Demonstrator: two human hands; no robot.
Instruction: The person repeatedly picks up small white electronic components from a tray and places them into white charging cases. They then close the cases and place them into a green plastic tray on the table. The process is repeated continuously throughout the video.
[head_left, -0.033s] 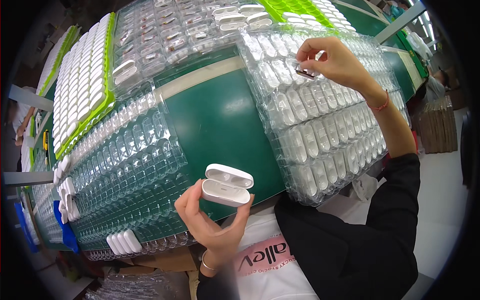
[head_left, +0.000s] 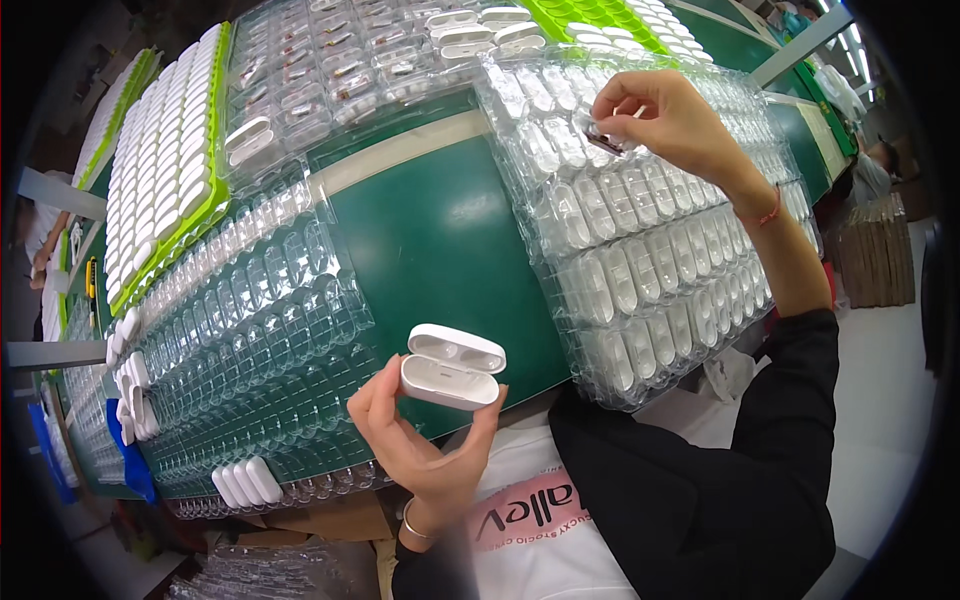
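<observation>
My left hand (head_left: 435,450) grips a white earbud charging case (head_left: 450,383) between thumb and fingers near the table's front edge. The case's lid is flipped up, showing a pale hollow inside. To the far right, my right hand (head_left: 660,120) pinches a small part (head_left: 606,144) with a dark strip and a whitish piece; its exact kind I cannot make out. That part hangs over a clear plastic tray (head_left: 562,262) filled with rows of white oval shells (head_left: 618,278). Whether it touches the tray is unclear.
Empty-looking clear blister trays (head_left: 270,300) cover the left of the green table (head_left: 440,240). Bright green trays (head_left: 205,215) of white cases stand at the far left. At the back, another clear tray (head_left: 300,75) carries small parts; several opened cases (head_left: 465,40) rest nearby.
The small part in my right hand has tilted more steeply. My left hand and the case have shifted very slightly up and left.
</observation>
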